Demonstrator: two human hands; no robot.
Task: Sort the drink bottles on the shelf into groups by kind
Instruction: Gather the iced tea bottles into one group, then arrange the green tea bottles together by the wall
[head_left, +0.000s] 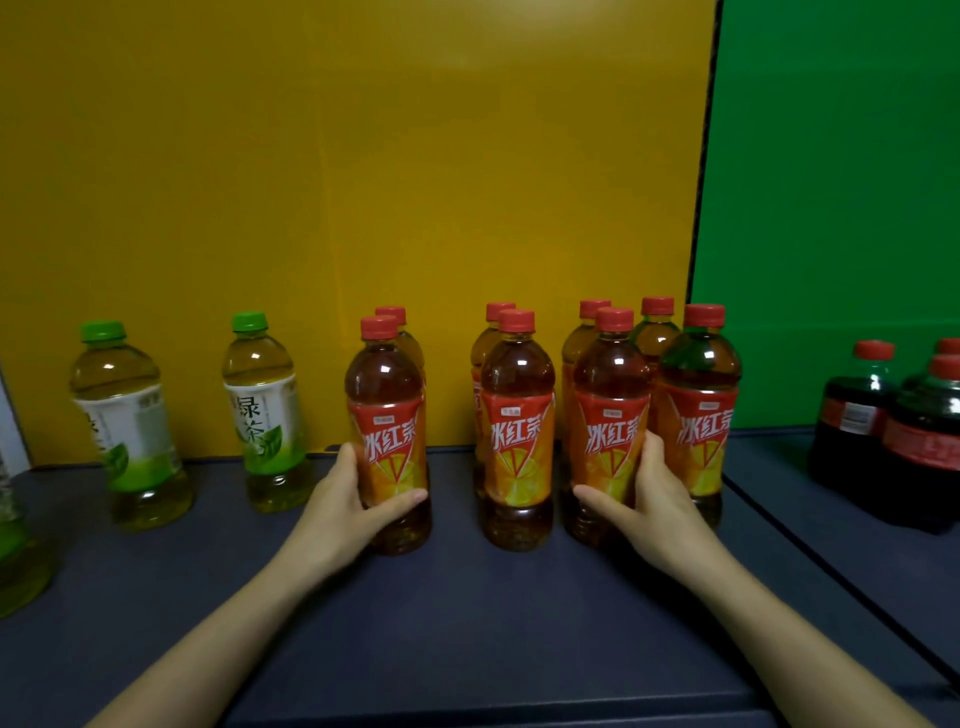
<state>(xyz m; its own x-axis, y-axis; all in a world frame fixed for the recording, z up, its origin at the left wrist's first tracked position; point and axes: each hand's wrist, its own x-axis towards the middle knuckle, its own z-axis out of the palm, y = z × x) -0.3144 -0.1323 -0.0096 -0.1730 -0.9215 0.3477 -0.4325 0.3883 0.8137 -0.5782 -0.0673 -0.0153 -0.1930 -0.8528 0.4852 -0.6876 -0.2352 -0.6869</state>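
- Head view: eight red-capped iced tea bottles stand in two rows on the dark shelf (467, 613), in front of the yellow panel (337, 182).
- The left hand (345, 512) is wrapped around the leftmost front tea bottle (387, 436).
- The right hand (652, 499) is clasped on the third front tea bottle (610, 426).
- The middle front tea bottle (517, 431) stands between them, untouched.
- Green tea bottles (265, 410) stand left of the tea group; cola bottles (893, 431) stand to its right.

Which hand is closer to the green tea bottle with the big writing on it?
Left. The left hand grips a red tea bottle just right of that green tea bottle; the right hand is farther right.
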